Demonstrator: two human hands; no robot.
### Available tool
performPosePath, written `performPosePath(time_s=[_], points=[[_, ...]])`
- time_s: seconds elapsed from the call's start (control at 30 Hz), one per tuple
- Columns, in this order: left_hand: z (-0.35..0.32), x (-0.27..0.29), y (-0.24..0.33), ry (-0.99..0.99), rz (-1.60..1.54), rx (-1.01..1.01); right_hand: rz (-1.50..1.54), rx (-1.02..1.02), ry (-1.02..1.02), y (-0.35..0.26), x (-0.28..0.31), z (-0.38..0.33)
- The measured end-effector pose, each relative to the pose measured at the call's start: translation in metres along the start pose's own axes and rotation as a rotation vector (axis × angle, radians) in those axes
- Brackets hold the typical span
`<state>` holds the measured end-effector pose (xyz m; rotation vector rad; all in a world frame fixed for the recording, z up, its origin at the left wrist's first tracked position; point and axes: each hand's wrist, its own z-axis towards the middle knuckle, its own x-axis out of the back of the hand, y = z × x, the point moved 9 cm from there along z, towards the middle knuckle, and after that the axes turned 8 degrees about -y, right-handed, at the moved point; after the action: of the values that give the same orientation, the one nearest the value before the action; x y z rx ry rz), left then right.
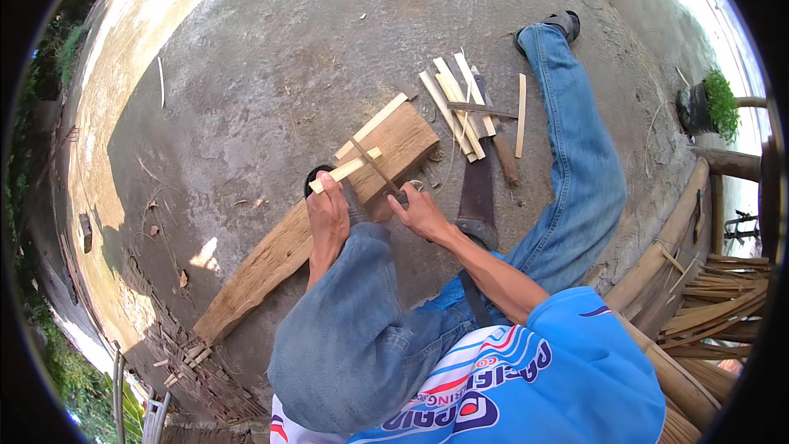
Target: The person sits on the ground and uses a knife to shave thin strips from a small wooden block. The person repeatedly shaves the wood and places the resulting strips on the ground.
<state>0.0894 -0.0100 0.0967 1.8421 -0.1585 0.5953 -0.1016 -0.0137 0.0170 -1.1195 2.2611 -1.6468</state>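
Note:
My left hand [329, 210] is closed on the near end of a pale wooden strip [355, 164], which rests across a thick, rough timber beam [271, 267]. In my right hand [422, 212] is the dark handle of a narrow hand tool [372, 161]. Its thin brown blade crosses over the strip at an angle; I cannot tell whether it is a knife or a file. A second pale strip [374, 126] lies along the beam's far left edge. My bent left leg [333, 321] is beside the beam and hides part of it.
Right of the beam, several pale strips [460, 103] lie in a loose pile near a handsaw [477, 189] and a wooden-handled tool [505, 160]. My right leg [575, 148] stretches past them. A potted plant [699, 107] and bamboo poles [657, 247] stand at right.

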Motion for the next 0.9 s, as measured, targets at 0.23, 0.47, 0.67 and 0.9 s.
performPosePath(time_s=[0.23,0.47,0.67,0.9], points=[[0.001,-0.004,0.005,-0.023,0.099,-0.047,-0.036,0.074,0.042,0.004,-0.009,-0.01],[0.004,-0.003,0.001,-0.01,0.056,-0.037,-0.072,0.175,-0.007,-0.014,-0.005,-0.009],[-0.004,-0.002,0.003,0.016,0.018,-0.045,-0.068,-0.046,-0.049,0.001,0.003,-0.011],[0.002,-0.002,0.002,0.025,0.023,-0.052,-0.102,-0.131,0.036,0.05,0.002,0.007]])
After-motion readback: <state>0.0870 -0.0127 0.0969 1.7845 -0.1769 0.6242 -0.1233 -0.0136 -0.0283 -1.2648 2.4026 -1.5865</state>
